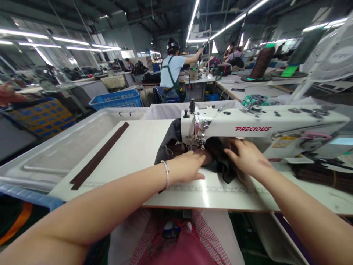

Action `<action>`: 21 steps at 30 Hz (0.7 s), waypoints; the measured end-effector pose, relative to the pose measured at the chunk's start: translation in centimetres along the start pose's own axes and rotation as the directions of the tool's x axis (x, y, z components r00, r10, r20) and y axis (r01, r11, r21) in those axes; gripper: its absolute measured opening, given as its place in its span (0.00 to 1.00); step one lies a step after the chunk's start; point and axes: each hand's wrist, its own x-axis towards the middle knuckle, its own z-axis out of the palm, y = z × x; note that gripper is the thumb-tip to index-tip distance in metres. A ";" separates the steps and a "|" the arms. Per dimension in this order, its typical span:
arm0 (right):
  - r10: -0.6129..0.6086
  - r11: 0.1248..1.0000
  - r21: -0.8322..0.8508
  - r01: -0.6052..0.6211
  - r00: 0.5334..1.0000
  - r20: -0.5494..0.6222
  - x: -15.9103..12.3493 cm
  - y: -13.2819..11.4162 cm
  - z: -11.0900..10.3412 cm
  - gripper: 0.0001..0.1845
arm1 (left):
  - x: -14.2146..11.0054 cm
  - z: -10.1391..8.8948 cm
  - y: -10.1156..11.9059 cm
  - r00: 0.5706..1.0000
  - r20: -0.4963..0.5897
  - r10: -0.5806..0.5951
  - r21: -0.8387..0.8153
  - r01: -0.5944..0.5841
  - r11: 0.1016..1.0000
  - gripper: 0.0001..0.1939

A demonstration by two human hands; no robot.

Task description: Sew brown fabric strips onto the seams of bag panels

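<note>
A white sewing machine [231, 119] marked PRECIOUS stands on the worktable. Under its needle and presser foot lies a piece of dark fabric [220, 156], black with brown parts, bunched on both sides of the foot. My left hand [189, 165], with a bracelet at the wrist, lies flat on the fabric just in front of the foot, fingers stretched out. To the right, below the machine's arm, my right hand [245, 154] grips the fabric's gathered edge between thumb and fingers; some fingertips are hidden. A loose thread [169, 150] curls on the fabric left of the needle.
Dark brown strips [100, 154] lie on the white tabletop [146, 143] at left. Beyond it is a white plastic bin [55, 154]. Brown bundles [322, 176] sit at right, near thread cones [263, 62] and a fan [331, 55]. A co-worker [173, 71] works ahead.
</note>
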 end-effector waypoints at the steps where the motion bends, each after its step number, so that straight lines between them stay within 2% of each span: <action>1: 0.026 1.000 0.008 -0.026 1.000 -0.010 -0.5 0.2 -0.1 0.27 | 1.6 1.3 -0.6 0.999 -0.050 0.001 -0.044 -0.003 0.999 0.31; 3: 0.068 0.998 0.020 -0.067 0.997 -0.030 -1.8 0.2 -0.2 0.30 | 4.1 3.7 -1.6 0.995 -0.097 0.004 -0.142 -0.017 0.990 0.27; 6: 0.121 0.992 0.030 -0.120 0.991 -0.053 -2.8 -0.8 0.0 0.36 | 6.5 6.5 -2.3 0.992 -0.123 -0.004 -0.286 -0.031 0.958 0.22; 8: 0.153 0.988 0.036 -0.152 0.988 -0.032 -2.3 -1.8 0.5 0.37 | 7.1 7.7 -2.4 0.990 -0.141 0.011 -0.369 -0.063 0.927 0.20; 10: 0.169 0.984 0.050 -0.170 0.985 0.031 -1.0 -2.3 1.0 0.33 | 7.0 8.1 -2.2 0.989 -0.143 0.045 -0.422 -0.102 0.901 0.15; 12: 0.168 0.982 0.070 -0.176 0.980 0.102 0.5 -2.1 1.3 0.26 | 5.9 7.9 -1.9 0.988 -0.133 0.078 -0.447 -0.130 0.885 0.10; 14: 0.191 0.977 0.075 -0.202 0.973 0.130 1.3 -0.9 1.1 0.21 | 4.0 7.5 -1.6 0.982 -0.130 0.138 -0.444 -0.183 0.877 0.08; 17: 0.265 0.963 0.027 -0.269 0.958 0.113 0.6 1.8 0.4 0.21 | 0.6 6.7 -1.0 0.954 -0.073 0.292 -0.349 -0.299 0.888 0.03; 19: 0.260 0.965 -0.012 -0.261 0.957 0.130 -0.9 2.9 -0.2 0.19 | -1.4 6.4 -0.7 0.956 -0.014 0.294 -0.309 -0.284 0.908 0.08; 21: 0.225 0.974 -0.050 -0.220 0.966 0.126 -2.5 2.4 -0.9 0.15 | -2.6 6.2 -0.2 0.978 0.035 0.208 -0.389 -0.178 0.904 0.17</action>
